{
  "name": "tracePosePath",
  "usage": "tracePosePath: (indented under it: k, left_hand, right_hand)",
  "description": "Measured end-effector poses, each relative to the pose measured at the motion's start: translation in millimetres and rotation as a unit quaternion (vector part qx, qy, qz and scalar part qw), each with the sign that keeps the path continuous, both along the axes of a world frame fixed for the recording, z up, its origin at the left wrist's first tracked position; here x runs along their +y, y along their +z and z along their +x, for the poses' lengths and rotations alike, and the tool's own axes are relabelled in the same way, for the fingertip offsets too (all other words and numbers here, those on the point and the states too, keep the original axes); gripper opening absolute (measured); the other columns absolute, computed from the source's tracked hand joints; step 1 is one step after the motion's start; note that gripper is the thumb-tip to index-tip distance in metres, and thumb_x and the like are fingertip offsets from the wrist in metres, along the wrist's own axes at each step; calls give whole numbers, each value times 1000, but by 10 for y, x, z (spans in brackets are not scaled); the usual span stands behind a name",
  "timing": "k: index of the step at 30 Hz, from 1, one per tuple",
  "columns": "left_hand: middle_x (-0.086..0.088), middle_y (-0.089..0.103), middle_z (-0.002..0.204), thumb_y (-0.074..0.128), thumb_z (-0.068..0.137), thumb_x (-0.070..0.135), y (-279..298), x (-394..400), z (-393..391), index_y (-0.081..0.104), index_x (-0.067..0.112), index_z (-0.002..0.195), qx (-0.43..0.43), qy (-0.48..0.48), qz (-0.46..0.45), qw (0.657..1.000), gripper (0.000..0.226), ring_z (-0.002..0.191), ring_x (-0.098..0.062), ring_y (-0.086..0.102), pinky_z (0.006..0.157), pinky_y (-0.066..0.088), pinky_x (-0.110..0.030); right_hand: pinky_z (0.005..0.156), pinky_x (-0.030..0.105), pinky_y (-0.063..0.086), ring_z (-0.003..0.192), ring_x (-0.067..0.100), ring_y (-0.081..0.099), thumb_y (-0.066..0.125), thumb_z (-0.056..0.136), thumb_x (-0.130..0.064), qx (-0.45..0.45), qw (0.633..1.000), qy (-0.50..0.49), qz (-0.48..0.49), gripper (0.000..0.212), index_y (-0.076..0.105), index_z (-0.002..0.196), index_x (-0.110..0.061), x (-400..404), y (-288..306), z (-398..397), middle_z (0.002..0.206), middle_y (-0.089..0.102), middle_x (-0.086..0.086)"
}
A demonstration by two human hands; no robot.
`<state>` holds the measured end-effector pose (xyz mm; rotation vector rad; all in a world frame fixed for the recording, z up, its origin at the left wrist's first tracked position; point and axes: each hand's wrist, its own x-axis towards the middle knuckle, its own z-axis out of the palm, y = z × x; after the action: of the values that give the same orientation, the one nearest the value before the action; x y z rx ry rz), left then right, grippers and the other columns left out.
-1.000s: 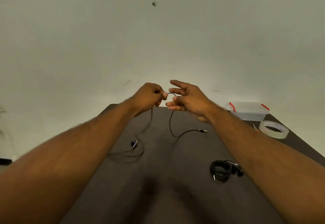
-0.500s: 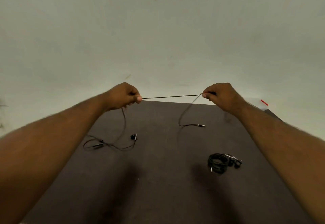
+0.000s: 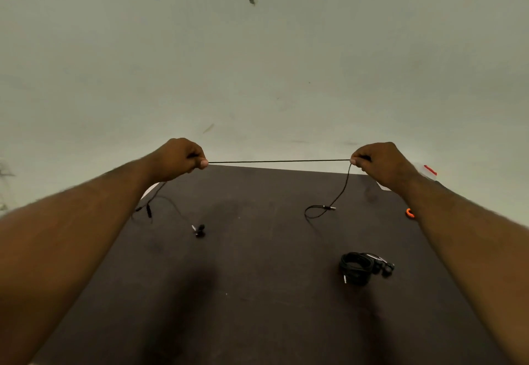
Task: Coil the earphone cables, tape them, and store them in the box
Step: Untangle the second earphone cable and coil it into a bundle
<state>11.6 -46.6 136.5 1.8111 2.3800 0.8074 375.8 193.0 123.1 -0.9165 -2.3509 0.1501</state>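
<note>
A thin black earphone cable is stretched taut between my two hands above the far edge of the dark table. My left hand pinches it at the left, and my right hand pinches it at the right. From the right hand the cable drops to its jack plug on the table. From the left hand it trails down to the earbuds. A second black earphone lies coiled at the right. The clear box with a red latch is mostly hidden behind my right wrist.
A small orange object peeks out beside my right forearm at the table's right edge. A pale wall rises behind the table. Both forearms reach over the table's left and right sides.
My hands went from nearly touching to far apart, pulling the cable straight and taut. The slack on the left was drawn up, and the tape roll is now hidden behind my right arm.
</note>
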Motion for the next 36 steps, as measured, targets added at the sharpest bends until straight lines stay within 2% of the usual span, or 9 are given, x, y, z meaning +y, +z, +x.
tracePosePath:
  k: [5, 8, 10, 13, 15, 18, 21, 31, 36]
  left_hand:
    - [6, 61, 69, 65, 92, 23, 41, 53, 65, 69, 14, 85, 15, -5, -3, 1000, 12, 68, -6, 54, 62, 40, -22]
    - [10, 62, 74, 64, 92, 24, 22, 183, 269, 70, 11, 88, 29, -35, -5, 999, 15, 72, -3, 55, 64, 41, -21]
    - [10, 63, 79, 63, 93, 25, 1, 269, 405, 70, 12, 90, 32, -55, -5, 998, 16, 77, -2, 57, 66, 42, -20]
    - [12, 63, 80, 63, 93, 28, -21, 399, 608, 70, 15, 87, 37, -91, -9, 995, 16, 78, -3, 58, 67, 42, -20]
    - [13, 61, 77, 63, 92, 29, -19, 457, 749, 70, 15, 86, 44, -106, -7, 993, 16, 76, -3, 58, 65, 40, -20]
    - [14, 60, 72, 64, 92, 28, -11, 500, 864, 70, 14, 88, 36, -108, 7, 993, 17, 70, -3, 56, 62, 40, -19]
    - [12, 61, 71, 64, 92, 29, -21, 495, 858, 71, 13, 88, 16, -104, 13, 994, 17, 68, -5, 56, 63, 42, -22]
    - [4, 63, 66, 62, 92, 29, -44, 551, 979, 67, 20, 80, -17, -121, 23, 992, 15, 62, -7, 56, 60, 42, -21]
    - [1, 64, 67, 62, 92, 29, -7, 543, 1013, 68, 19, 82, -17, -129, 24, 991, 16, 61, -6, 55, 59, 41, -19]
  right_hand:
    - [67, 29, 49, 63, 16, 59, 60, 91, -15, -46, 994, -56, -82, 12, 71, 92, -10, 34, -59, 17, 99, 72, 12]
    - [48, 29, 52, 51, 22, 64, 61, 92, -20, -51, 976, -74, -197, 46, 50, 137, -18, -159, -33, -153, 129, 58, 8]
    - [43, 29, 52, 48, 22, 64, 62, 93, -21, -10, 960, -32, -278, 65, 29, 149, -26, -393, -2, -332, 146, 42, 9]
    - [59, 37, 60, 62, 27, 70, 60, 94, -14, 68, 907, 125, -397, 67, 27, 150, -28, -788, 20, -674, 158, 26, 4]
    - [74, 38, 60, 80, 30, 73, 60, 92, -4, 92, 878, 181, -432, 67, 30, 149, -24, -948, -19, -869, 154, 33, 6]
    - [84, 35, 58, 93, 26, 71, 67, 87, -2, 130, 889, 169, -405, 50, 52, 135, -8, -989, -82, -1012, 120, 63, 13]
    - [80, 34, 60, 86, 25, 72, 71, 85, -8, 163, 910, 155, -348, 18, 71, 100, 1, -928, -102, -1008, 90, 72, 15]
    - [69, 14, 37, 65, -16, 54, 77, 79, -21, 122, 960, 171, -184, 15, 75, 93, -15, -891, -171, -1028, 92, 70, -7]
    - [64, 10, 33, 62, -16, 53, 75, 81, -22, 129, 967, 169, -140, 10, 76, 88, -14, -885, -169, -1039, 84, 68, -11]
